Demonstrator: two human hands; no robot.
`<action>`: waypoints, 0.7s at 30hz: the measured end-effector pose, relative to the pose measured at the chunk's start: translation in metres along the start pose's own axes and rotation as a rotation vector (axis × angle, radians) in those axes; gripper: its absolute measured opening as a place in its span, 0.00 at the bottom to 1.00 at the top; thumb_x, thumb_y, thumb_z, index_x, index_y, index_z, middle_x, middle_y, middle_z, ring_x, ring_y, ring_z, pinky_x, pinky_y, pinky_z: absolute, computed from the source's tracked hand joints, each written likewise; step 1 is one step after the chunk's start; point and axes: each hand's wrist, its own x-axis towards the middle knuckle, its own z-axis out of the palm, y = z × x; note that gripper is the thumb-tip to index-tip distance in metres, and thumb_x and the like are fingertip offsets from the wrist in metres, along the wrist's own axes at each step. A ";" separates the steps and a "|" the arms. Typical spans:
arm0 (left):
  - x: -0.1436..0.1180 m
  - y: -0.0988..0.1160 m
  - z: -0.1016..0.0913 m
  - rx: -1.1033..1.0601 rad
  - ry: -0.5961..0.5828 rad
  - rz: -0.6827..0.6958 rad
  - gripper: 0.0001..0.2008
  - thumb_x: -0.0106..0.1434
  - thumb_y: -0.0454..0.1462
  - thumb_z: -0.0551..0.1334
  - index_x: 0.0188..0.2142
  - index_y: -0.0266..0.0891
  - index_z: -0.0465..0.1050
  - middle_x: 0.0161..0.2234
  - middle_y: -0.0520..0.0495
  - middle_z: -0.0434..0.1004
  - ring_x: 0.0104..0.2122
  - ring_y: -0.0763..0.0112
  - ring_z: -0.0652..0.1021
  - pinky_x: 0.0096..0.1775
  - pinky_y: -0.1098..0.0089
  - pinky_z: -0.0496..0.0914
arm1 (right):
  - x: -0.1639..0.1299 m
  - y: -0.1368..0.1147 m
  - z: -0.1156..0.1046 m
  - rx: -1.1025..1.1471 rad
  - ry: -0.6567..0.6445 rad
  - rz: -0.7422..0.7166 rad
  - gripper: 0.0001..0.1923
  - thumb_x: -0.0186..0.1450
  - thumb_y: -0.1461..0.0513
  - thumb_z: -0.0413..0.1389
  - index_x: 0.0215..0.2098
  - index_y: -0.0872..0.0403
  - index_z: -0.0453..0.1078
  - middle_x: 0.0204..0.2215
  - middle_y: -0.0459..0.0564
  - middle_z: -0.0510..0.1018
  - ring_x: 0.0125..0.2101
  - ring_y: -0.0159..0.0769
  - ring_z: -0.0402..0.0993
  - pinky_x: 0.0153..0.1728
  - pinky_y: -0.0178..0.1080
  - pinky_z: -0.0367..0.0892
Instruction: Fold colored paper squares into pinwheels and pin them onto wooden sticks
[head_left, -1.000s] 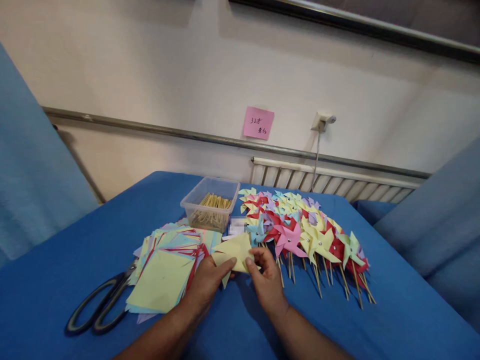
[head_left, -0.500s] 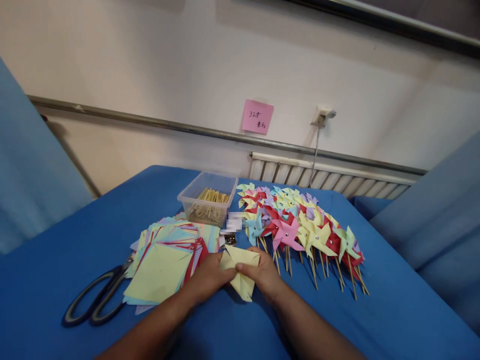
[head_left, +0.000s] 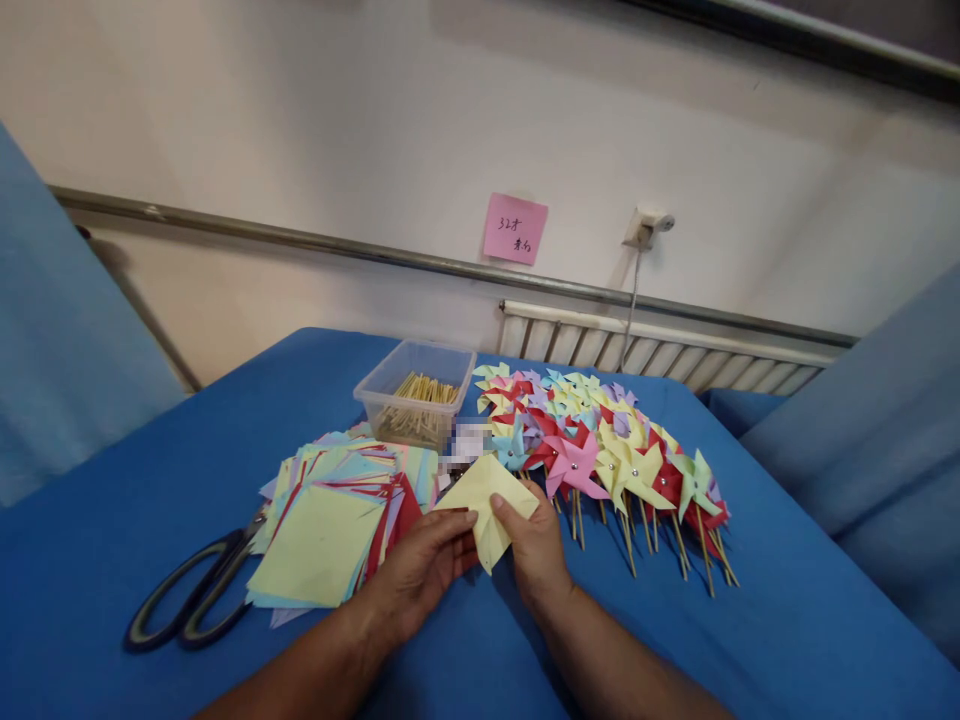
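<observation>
Left hand (head_left: 421,572) and right hand (head_left: 538,550) hold one yellow paper (head_left: 487,488) between their fingers, sheet pile (head_left: 319,545) near the left, many pinwheels (head_left: 574,466) near the right.

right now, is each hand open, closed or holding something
Left hand: half curled at a pale yellow, pointed-cornered paper piece; grip cannot be told.
Right hand: closed, holding that paper piece, thumb on top.
</observation>
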 end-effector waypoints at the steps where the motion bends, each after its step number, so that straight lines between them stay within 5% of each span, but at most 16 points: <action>1: 0.000 -0.001 -0.001 -0.024 0.006 -0.009 0.05 0.55 0.34 0.66 0.32 0.36 0.74 0.28 0.47 0.79 0.30 0.69 0.79 0.38 0.70 0.71 | 0.000 0.000 0.000 -0.007 0.017 -0.013 0.17 0.52 0.58 0.66 0.36 0.55 0.68 0.30 0.48 0.80 0.28 0.36 0.76 0.31 0.38 0.71; 8: -0.003 -0.002 0.009 0.045 -0.005 0.048 0.08 0.52 0.37 0.68 0.22 0.35 0.74 0.18 0.48 0.76 0.20 0.72 0.75 0.29 0.73 0.69 | -0.005 -0.003 0.005 -0.083 0.031 -0.050 0.17 0.52 0.58 0.66 0.36 0.55 0.67 0.28 0.46 0.80 0.27 0.34 0.75 0.29 0.36 0.71; 16: -0.004 0.000 0.009 0.133 0.142 0.111 0.12 0.48 0.38 0.70 0.32 0.31 0.79 0.28 0.40 0.82 0.27 0.62 0.79 0.33 0.69 0.70 | -0.008 -0.001 0.004 -0.090 -0.060 -0.009 0.18 0.53 0.56 0.65 0.37 0.54 0.67 0.28 0.46 0.79 0.26 0.35 0.74 0.29 0.37 0.70; 21: -0.002 0.010 0.002 0.135 0.130 0.204 0.11 0.51 0.37 0.68 0.33 0.31 0.79 0.31 0.39 0.83 0.31 0.60 0.80 0.36 0.68 0.71 | -0.007 -0.005 0.000 -0.159 -0.087 -0.080 0.15 0.60 0.51 0.59 0.39 0.52 0.67 0.26 0.44 0.75 0.25 0.32 0.71 0.28 0.35 0.66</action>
